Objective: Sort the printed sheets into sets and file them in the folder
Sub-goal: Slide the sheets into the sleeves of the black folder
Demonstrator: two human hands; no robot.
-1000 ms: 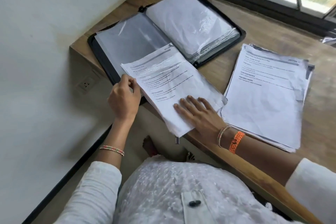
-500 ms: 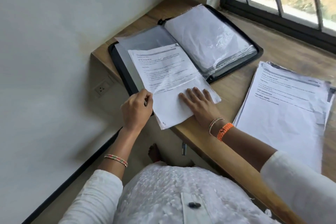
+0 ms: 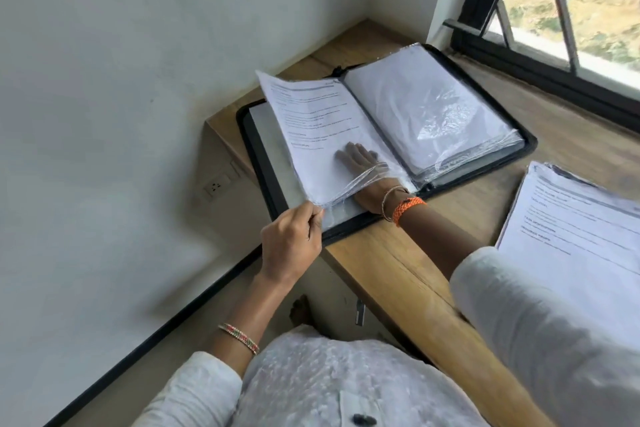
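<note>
Your left hand (image 3: pixel 291 243) pinches the clear plastic sleeve (image 3: pixel 332 139) holding a printed set over the black zip folder (image 3: pixel 408 121); your right hand (image 3: pixel 360 163) lies spread inside it. Right-hand sleeves look filled; the loose white sheet stack (image 3: pixel 581 232) near right remains unfiled

The open folder (image 3: pixel 381 135) lies on the desk (image 3: pixel 391 260) at frame centre, below the window (image 3: pixel 571 10) at upper right. A sleeve with printed sheets (image 3: pixel 311 128) lies over its left half. The loose stack (image 3: pixel 571 225) sits on the desk at right.
</note>
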